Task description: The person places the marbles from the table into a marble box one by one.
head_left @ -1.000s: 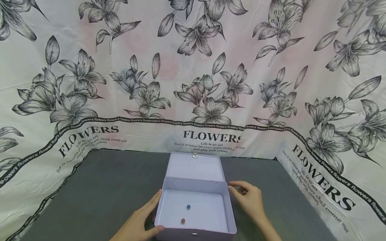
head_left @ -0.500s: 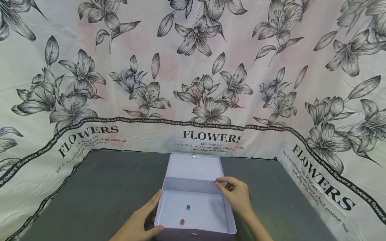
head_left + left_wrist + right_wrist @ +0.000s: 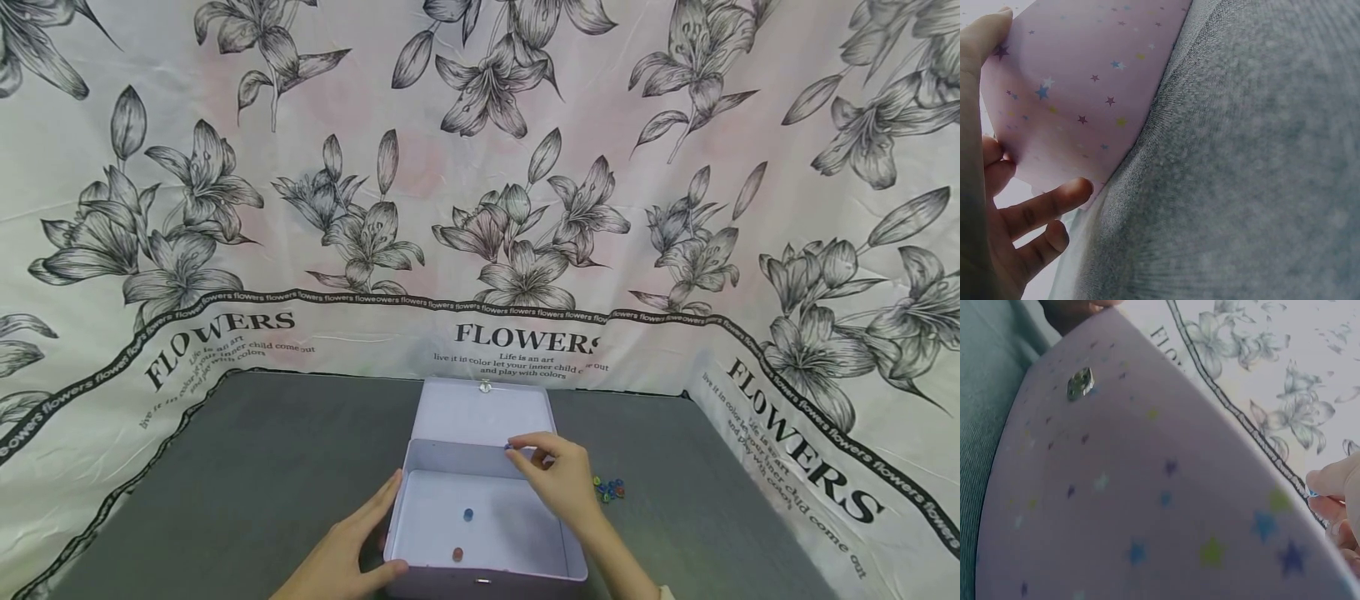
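On the grey tabletop [image 3: 285, 458], the left hand [image 3: 348, 542] grips the near left of the open box [image 3: 438, 577]; the right hand [image 3: 561, 479] pinches a blue bead [image 3: 508, 447] above it. Two beads [image 3: 468, 515] lie inside, other beads [image 3: 611, 485] to its right.

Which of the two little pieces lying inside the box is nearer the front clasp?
The reddish piece, close to the clasp on the box; the blue piece in there lies farther back.

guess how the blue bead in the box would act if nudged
The blue bead would probably roll easily, as it looks rounded. It is likely light, being far smaller than the box. The walls, rising around it, should stop it rolling out.
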Motion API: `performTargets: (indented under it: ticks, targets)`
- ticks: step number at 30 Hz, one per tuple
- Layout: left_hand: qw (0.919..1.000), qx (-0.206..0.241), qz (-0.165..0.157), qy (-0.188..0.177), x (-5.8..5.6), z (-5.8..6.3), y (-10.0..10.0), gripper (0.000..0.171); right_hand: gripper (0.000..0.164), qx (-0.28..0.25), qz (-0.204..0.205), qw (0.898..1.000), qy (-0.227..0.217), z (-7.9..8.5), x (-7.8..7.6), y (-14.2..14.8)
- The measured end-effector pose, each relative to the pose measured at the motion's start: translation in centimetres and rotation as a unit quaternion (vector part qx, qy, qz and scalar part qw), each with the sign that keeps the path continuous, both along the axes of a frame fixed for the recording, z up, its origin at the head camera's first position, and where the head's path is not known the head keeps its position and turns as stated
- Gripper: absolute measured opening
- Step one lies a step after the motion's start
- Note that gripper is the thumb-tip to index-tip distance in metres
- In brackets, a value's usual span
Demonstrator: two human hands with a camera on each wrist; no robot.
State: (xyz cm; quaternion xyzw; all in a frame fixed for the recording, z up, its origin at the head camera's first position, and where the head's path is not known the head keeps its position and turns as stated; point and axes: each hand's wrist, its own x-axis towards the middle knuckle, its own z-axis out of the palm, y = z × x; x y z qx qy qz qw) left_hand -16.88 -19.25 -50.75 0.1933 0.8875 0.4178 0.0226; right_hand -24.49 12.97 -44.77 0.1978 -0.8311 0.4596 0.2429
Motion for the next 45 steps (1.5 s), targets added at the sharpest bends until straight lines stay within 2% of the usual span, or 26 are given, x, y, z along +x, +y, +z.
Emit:
performTargets:
  ticks: [9, 14, 19, 23, 27, 36, 45]
  targets:
    - [0.9999, -0.007, 0.000, 0.011, -0.1, -0.1, -0.1, 0.101, 0.014, 0.014, 0.022, 1.000, -0.011, 0.6, 0.1, -1.6]
    - [0.9998, -0.010, -0.001, 0.016, -0.1, -0.2, 0.0, 0.101, 0.014, 0.033, 0.032, 0.999, -0.016, 0.2, -0.1, -2.2]
    - [1.0000, -0.005, -0.001, 0.003, 0.0, -0.1, 0.0, 0.100, 0.014, 0.059, 0.037, 0.997, -0.017, -0.4, -0.2, -2.4]
    - [1.0000, -0.002, 0.000, -0.006, 0.1, 0.0, -0.1, 0.100, 0.013, 0.075, 0.061, 0.995, -0.025, -0.6, -0.1, -2.5]
    - [1.0000, -0.006, 0.001, 0.001, 0.1, 0.0, 0.0, 0.100, 0.010, 0.092, 0.081, 0.991, -0.050, -0.7, 0.0, -2.5]
    - [0.9999, -0.010, 0.000, 0.009, 0.1, 0.0, -0.1, 0.100, 0.007, 0.169, 0.106, 0.973, -0.117, -1.2, -0.2, -2.8]
    - [0.9996, -0.012, -0.002, 0.025, -0.1, 0.0, -0.2, 0.100, 0.007, 0.237, 0.130, 0.951, -0.151, -1.3, 0.0, -2.9]
